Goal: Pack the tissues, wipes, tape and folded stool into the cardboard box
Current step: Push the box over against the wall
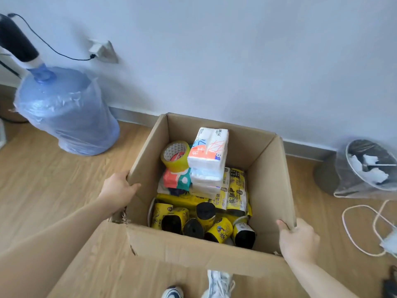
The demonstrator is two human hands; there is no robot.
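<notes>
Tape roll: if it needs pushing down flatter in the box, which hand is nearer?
Left. The left hand grips the box wall beside the tape roll; the right hand holds the opposite wall.

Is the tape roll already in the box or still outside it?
In. The tape roll sits inside the cardboard box, near its far-left corner, beside the stacked tissue packs.

Head camera, steep downward look – close over cardboard box (266, 168) (wall beyond)
</notes>
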